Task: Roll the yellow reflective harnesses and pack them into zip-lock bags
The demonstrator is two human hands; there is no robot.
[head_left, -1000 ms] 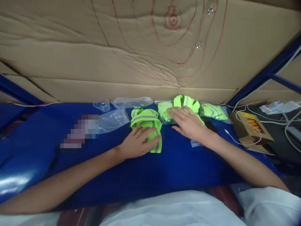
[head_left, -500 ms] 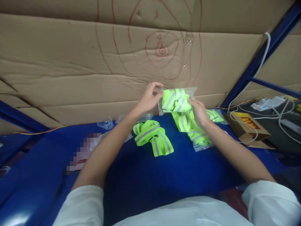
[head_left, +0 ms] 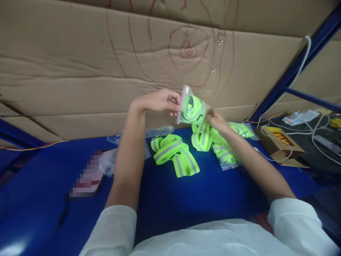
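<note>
Between my hands, above the blue table, is a clear plastic bag [head_left: 192, 109] with a coiled neon-yellow reflective strap inside. My left hand [head_left: 167, 101] pinches the bag's edge on the left, fingers curled. At the lower right, my right hand [head_left: 215, 119] grips the bag's other end; its fingertips are partly hidden. Below lies a loose reflective strap [head_left: 174, 154], folded over itself. Further right is another loose strap [head_left: 201, 138], beside a bagged strap [head_left: 224, 153] partly covered by my right forearm. Another bagged strap [head_left: 243, 130] rests behind that forearm.
Clear empty bags [head_left: 160, 131] lie at the table's back, near my left forearm. A blurred-out flat item [head_left: 87, 179] is at left. To the right stand an open cardboard box [head_left: 282, 145], white cables [head_left: 298, 131] and a blue frame post [head_left: 287, 78]. Cardboard [head_left: 80, 96] walls the back.
The bag has turned from lying wide to tilted, its sealed edge now at the left. My left hand has swung round to that edge, with the elbow further out. The view has shifted slightly.
</note>
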